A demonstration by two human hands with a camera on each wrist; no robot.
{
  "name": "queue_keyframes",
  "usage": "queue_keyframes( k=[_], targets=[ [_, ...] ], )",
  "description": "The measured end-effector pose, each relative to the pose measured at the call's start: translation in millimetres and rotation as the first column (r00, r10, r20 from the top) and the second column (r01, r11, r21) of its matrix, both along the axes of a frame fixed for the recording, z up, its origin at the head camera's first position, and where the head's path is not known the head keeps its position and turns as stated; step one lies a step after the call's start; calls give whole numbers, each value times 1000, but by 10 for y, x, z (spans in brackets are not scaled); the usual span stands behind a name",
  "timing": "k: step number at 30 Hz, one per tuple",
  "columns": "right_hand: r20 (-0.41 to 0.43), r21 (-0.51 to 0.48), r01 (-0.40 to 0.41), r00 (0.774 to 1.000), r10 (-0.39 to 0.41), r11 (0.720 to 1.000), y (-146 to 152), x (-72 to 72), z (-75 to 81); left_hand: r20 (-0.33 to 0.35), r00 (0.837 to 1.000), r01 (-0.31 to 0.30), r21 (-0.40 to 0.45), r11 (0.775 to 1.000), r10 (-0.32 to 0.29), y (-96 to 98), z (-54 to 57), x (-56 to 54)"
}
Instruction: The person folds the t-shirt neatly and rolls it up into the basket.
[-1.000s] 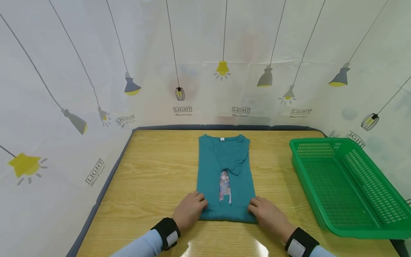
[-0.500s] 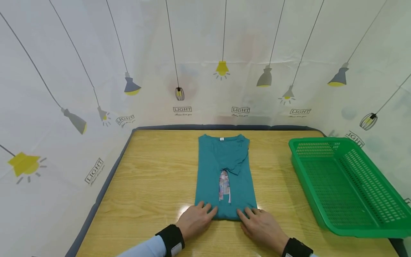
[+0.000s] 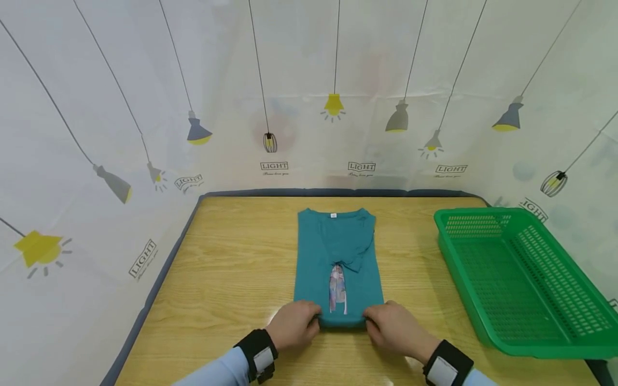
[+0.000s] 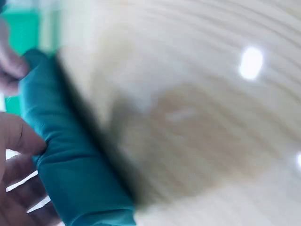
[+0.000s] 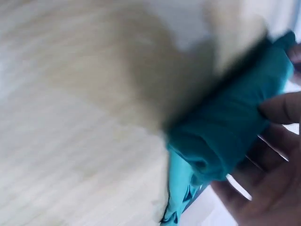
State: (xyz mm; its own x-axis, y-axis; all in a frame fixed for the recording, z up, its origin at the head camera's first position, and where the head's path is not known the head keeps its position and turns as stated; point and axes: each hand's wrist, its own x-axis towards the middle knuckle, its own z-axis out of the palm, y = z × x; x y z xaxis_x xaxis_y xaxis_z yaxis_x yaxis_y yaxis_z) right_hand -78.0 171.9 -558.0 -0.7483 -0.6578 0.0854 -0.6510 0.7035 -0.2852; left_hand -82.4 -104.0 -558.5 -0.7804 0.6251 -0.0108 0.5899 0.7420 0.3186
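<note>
the folded teal fabric garment (image 3: 350, 254) lies, in the head view, at five o'clock from the middle, on the pale wood-grained table (image 3: 232, 268); the person's left hand (image 3: 294, 324), at its seven o'clock, and right hand (image 3: 397, 328), at its five, both pinch its thick near edge. i'd bring both ends along level, with equal pull, so the thin patterned fabric strips (image 3: 337, 284) lie flat. the green perforated plastic basket (image 3: 458, 273) stands at three o'clock, its near corner close to the right wrist, so a wide elbow could knock it. in the left wrist view, the edge sits at eight o'clock, thumb on it, fingers behind. in the right wrist view, it sits at three, thumb and fingers gripping; loose layers at four o'clock probably want tucking.
</note>
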Motion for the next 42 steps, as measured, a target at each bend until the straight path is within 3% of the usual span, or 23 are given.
queue_keyframes(
  k=[2, 5, 8, 12, 15, 18, 20, 22, 23, 25, 27, 30, 33, 37, 42],
  targets=[
    [148, -67, 9, 989, 1, 998, 28, -65, 66, 152, 988, -51, 91, 995, 37, -15, 43, -62],
    [349, -135, 37, 937, 13, 990, 62, -175, 127, 288, 956, -101, 164, 981, 50, -55, 28, -164],
    [457, -164, 75, 889, 9, 984, 78, -262, 124, 336, 941, -118, 196, 973, 47, -91, -35, -252],
    [481, -116, 136, 875, -64, 984, 58, -299, 40, 320, 946, -121, 193, 974, 54, -88, -122, -309],
    [438, -61, 181, 889, -136, 982, 26, -290, -43, 279, 956, -139, 161, 977, 90, -57, -155, -305],
    [282, -19, 204, 940, -191, 979, -5, -268, -114, 188, 973, -157, 126, 979, 132, -34, -166, -279],
    [125, 2, 204, 971, -203, 979, -16, -240, -149, 71, 988, -141, 90, 986, 134, -32, -176, -255],
    [-40, 4, 178, 983, -178, 984, -23, -205, -177, -84, 990, -108, 39, 993, 111, -36, -190, -228],
    [-114, 9, 155, 982, -153, 988, -26, -185, -189, -165, 982, -87, 9, 996, 87, -39, -196, -214],
    [-224, 13, 90, 971, -85, 996, -34, -142, -210, -308, 951, -40, -52, 998, 22, -44, -199, -183],
    [-287, 34, 25, 958, -14, 999, -44, -100, -221, -394, 918, 5, -110, 994, -48, -41, -191, -148],
    [-302, 87, -26, 952, 51, 996, -53, -42, -228, -432, 892, 64, -176, 982, -136, -36, -156, -91],
    [-282, 139, -26, 957, 65, 990, -47, -1, -223, -412, 896, 78, -217, 973, -164, -29, -115, -43],
    [-242, 154, -15, 969, 52, 988, -38, 28, -198, -392, 908, 66, -212, 975, -147, -24, -77, -7],
    [-212, 156, -20, 976, 54, 988, -24, 64, -183, -401, 906, 66, -189, 980, -139, -36, -76, 19]
  ],
)
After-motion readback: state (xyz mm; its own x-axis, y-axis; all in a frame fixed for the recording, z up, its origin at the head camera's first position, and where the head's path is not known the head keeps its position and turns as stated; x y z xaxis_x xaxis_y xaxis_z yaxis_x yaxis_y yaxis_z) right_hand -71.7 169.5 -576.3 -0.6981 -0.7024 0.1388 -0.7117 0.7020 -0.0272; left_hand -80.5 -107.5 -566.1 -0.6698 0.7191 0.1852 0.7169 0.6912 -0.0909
